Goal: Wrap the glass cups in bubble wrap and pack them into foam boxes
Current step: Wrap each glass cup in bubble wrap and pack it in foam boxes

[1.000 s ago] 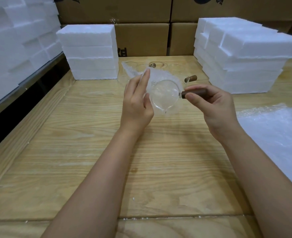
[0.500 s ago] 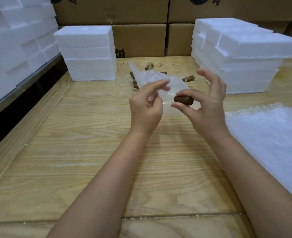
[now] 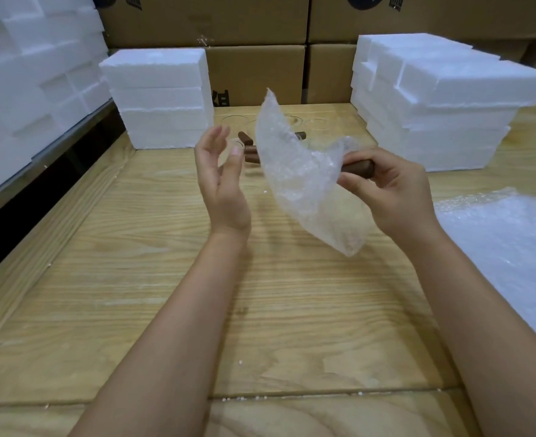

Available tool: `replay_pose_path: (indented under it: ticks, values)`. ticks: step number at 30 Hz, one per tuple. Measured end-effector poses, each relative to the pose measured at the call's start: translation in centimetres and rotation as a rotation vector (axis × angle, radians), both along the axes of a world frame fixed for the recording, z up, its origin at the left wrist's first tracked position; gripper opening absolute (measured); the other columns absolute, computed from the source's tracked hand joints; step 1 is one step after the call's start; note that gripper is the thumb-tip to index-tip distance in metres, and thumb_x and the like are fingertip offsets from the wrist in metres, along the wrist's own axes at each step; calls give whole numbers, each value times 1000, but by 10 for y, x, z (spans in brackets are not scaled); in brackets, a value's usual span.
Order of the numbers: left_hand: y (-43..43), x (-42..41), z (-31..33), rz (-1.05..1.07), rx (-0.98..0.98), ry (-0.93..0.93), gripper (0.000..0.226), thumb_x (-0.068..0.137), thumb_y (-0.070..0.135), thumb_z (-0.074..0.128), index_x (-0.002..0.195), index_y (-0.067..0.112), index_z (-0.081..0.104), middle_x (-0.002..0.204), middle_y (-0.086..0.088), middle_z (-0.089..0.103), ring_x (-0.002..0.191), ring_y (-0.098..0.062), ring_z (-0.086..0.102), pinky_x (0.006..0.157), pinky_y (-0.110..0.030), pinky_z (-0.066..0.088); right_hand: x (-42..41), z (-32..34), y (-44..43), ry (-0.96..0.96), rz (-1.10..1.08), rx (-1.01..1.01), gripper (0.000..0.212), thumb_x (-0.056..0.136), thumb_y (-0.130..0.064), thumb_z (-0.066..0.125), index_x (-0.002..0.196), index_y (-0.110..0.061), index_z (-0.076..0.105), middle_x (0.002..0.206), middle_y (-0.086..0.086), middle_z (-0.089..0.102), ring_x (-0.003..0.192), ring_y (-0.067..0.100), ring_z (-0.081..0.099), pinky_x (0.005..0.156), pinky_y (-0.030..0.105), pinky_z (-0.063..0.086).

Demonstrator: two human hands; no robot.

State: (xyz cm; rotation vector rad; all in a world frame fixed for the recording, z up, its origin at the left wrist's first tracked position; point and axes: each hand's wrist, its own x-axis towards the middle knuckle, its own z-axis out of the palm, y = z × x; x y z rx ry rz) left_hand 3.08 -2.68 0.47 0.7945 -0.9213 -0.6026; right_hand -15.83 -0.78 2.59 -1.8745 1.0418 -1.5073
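Note:
My right hand grips the brown wooden handle of a glass cup above the table. A loose sheet of bubble wrap hangs around the cup, so the glass itself is hidden. To the left of the sheet, my left hand is raised with its fingers relaxed and holds nothing. Several more glass cups with brown handles stand behind it on the wooden table. Foam boxes are stacked at the back left and back right.
A pile of bubble wrap sheets lies on the table at the right. White foam pieces fill the left side beyond the table's edge. Cardboard cartons line the back.
My left hand let go of the bubble wrap and drew away to the left. The sheet came loose and now hangs from the cup, whose handle my right hand still holds.

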Motion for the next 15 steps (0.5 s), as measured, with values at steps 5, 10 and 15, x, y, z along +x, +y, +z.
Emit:
replay_pose_path:
  ticks: [5,10,15]
  values:
    - [-10,19,-3,-311,58,-89,53,89,49,54,129,15,49,133,-4,53,112,1,54,92,-12,41,-5,7,4,-108,258,169,16,71,-15,66,87,-12,64,73,-16,70,75,-2,64,73,12,49]
    - [-5,14,-3,-480,208,-96,51,70,57,57,96,14,65,93,-10,63,87,-26,62,73,-38,54,-9,1,-3,-219,102,275,7,86,-7,64,87,-13,67,69,-12,67,69,4,60,66,17,47]
    - [0,11,-5,-654,326,-243,44,70,38,68,106,14,61,92,-5,66,68,-19,64,42,-27,52,-2,-1,-6,-557,31,443,23,93,-7,55,77,-16,70,77,-1,70,66,13,66,58,22,51]
